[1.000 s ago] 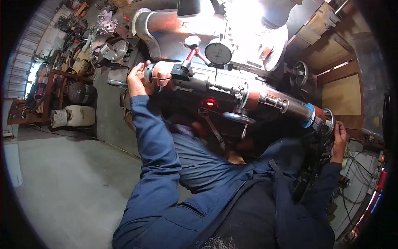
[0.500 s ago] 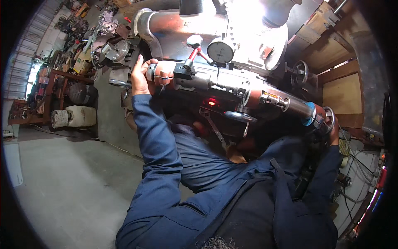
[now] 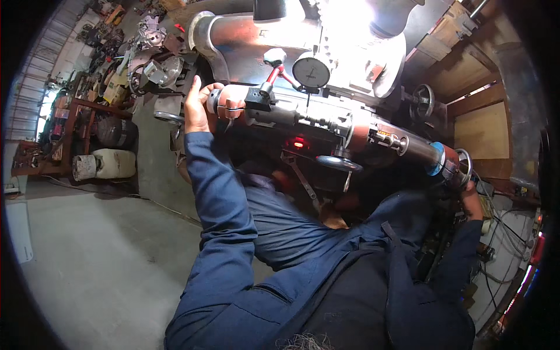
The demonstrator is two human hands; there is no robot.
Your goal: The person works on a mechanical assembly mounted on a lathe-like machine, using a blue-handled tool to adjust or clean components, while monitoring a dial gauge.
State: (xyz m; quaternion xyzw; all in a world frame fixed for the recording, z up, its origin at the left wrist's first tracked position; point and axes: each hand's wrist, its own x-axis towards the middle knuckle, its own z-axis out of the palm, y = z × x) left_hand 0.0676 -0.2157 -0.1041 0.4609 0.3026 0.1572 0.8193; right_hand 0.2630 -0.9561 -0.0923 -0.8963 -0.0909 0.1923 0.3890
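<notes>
My left hand (image 3: 197,111) is at the left end of a long metal-working machine. One digit points up and the others curve round the machine's round end (image 3: 213,100); part of the grip is hidden behind it. At the far right my right hand (image 3: 470,201) is at the lower rim of a handwheel (image 3: 465,166), its fingertips partly out of sight. A dial gauge (image 3: 311,72) hangs over the machine's middle on a red jointed arm (image 3: 273,77). This arm rises from a black block (image 3: 260,99) on the machine. The gauge's thin stem reaches down to a shiny stepped shaft (image 3: 318,121).
A smaller handwheel with a crank handle (image 3: 339,163) projects toward me below the shaft. Another handwheel (image 3: 423,100) is behind at the right. A wrench (image 3: 301,177) and a red light (image 3: 298,144) are under the machine. Cables (image 3: 503,224) hang at the right.
My right hand has moved down along the handwheel to its lower rim, and more of my wrist shows. My left hand stays at the machine's left end.
</notes>
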